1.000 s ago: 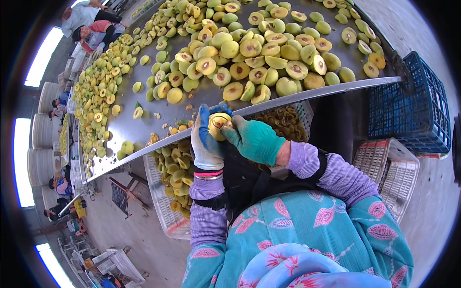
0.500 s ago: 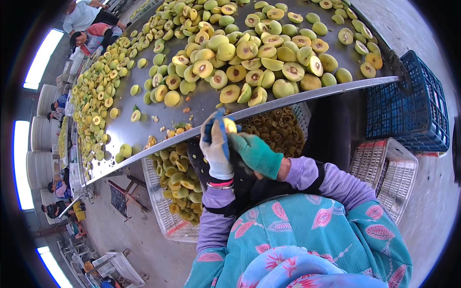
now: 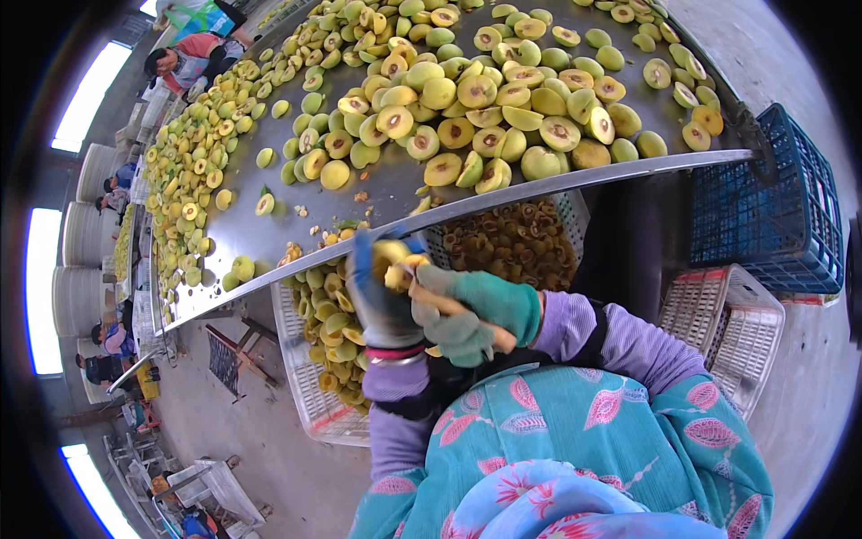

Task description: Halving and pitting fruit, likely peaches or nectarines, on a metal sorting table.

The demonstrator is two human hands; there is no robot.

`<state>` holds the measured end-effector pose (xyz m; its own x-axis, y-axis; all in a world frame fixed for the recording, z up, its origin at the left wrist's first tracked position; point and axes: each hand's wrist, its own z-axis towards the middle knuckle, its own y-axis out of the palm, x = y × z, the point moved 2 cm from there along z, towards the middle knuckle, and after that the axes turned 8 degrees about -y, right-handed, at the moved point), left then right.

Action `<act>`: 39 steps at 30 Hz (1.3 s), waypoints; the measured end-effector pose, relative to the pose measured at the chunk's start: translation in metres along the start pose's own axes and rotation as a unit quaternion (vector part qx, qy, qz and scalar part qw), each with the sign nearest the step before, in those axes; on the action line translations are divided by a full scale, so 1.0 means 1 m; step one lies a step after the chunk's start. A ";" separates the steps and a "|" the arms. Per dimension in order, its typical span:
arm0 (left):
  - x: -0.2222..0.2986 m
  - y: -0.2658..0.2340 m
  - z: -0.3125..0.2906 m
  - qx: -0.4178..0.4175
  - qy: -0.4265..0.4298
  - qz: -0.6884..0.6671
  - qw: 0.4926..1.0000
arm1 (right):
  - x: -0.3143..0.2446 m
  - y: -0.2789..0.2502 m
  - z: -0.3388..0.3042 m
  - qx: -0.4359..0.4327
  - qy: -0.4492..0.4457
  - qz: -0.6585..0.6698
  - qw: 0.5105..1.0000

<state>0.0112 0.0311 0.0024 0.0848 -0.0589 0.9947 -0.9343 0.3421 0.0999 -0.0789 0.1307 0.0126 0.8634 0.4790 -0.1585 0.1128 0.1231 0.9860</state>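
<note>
My left hand point(image 3: 368, 292), in a blue and white glove and smeared by motion, is closed round a yellow, peach-like fruit half point(image 3: 390, 249). My right hand point(image 3: 489, 310), in a green glove, grips a wooden-handled tool point(image 3: 465, 314). The tool's front end meets yellow flesh at the fruit half; its tip is hidden. Both hands are close together just below the metal table's front edge point(image 3: 431, 218). Many halved green-yellow fruits point(image 3: 485, 117) lie heaped on the table, several with a brown pit or hollow showing.
Below the table edge, one white crate point(image 3: 301, 382) holds hollowed fruit halves and another holds brown pieces point(image 3: 512, 242). To the right stand a blue crate point(image 3: 754, 211) and white crates point(image 3: 718, 314). People point(image 3: 193, 63) sit along the far left.
My left hand has come down and left with the fruit half. My right hand has turned, bringing the wooden handle into sight. The whole view has shifted slightly.
</note>
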 end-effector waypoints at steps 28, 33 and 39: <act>-0.015 0.053 0.044 -0.165 -0.165 -0.158 0.960 | -0.079 -0.034 -0.028 0.378 -0.333 -0.672 0.543; -0.019 0.060 0.028 -0.107 -0.120 -0.096 0.982 | -0.039 -0.033 -0.020 0.430 -0.241 -0.747 0.446; -0.030 0.059 0.024 -0.039 -0.056 -0.053 0.996 | -0.021 -0.049 -0.010 0.418 -0.326 -0.710 0.464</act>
<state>-0.0546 0.0303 -0.0226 0.1393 -0.2017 0.9695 -0.8922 0.3991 0.2112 -0.1077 0.1228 -0.0331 -0.4376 0.0320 -0.8986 0.7124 -0.5975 -0.3682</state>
